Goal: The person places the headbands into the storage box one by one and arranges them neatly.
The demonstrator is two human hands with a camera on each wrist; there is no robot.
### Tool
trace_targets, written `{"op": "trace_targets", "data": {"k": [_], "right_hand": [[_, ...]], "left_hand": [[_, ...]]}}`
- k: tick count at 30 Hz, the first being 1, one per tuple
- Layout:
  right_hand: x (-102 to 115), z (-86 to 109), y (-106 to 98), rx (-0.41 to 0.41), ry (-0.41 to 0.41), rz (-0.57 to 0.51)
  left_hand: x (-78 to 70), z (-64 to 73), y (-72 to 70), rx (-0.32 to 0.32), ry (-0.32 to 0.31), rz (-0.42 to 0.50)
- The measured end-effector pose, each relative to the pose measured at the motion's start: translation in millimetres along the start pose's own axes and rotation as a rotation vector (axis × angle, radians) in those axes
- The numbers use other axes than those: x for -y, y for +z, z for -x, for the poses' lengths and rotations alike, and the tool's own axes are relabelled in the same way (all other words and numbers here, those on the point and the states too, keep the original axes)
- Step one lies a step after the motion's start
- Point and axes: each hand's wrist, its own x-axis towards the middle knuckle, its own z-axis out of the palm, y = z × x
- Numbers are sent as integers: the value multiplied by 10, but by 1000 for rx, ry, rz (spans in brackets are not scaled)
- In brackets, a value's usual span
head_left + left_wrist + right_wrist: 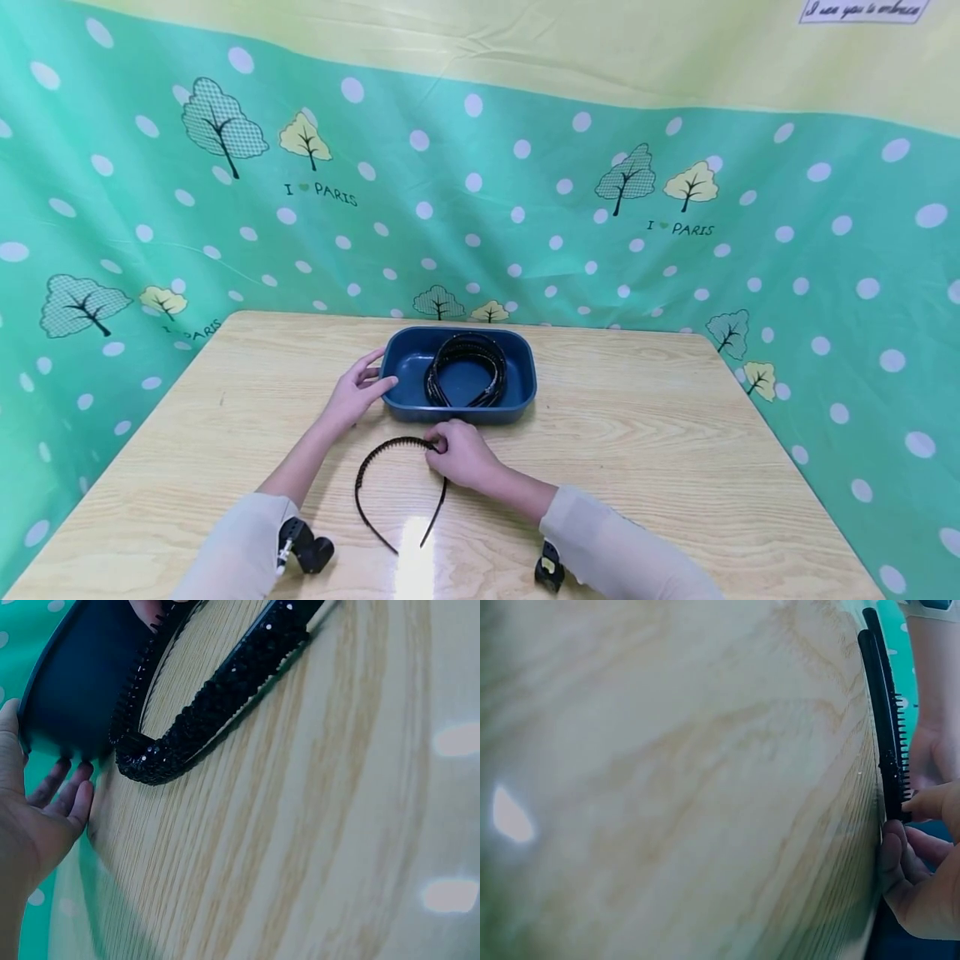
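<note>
A blue rectangular box [453, 414] stands on the table, with several black headbands [486, 348] piled inside. My left hand [358, 392] holds its left end, thumb over the rim and fingers against the outer wall [73, 712]. In front of the box, my right hand [461, 454] pinches a black headband [362, 475] near the top of its band. That headband's two ends point toward me. The left wrist view shows dark, shiny beads on the headband [214, 705]; in the right wrist view, small teeth line the headband [889, 727].
The light wooden table [637, 467] extends to both sides of the box. Behind it hangs a green and yellow curtain [517, 183] with dots and trees. Both forearms reach in from the front, with a black wrist camera [306, 546] by the left sleeve.
</note>
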Motion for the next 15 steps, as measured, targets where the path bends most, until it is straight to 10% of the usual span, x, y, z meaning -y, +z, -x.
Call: {"op": "trace_targets", "data": {"k": [15], "right_hand": [[-17, 56, -29, 32, 10, -49]], "left_hand": [[-17, 14, -3, -11, 0, -4]]}}
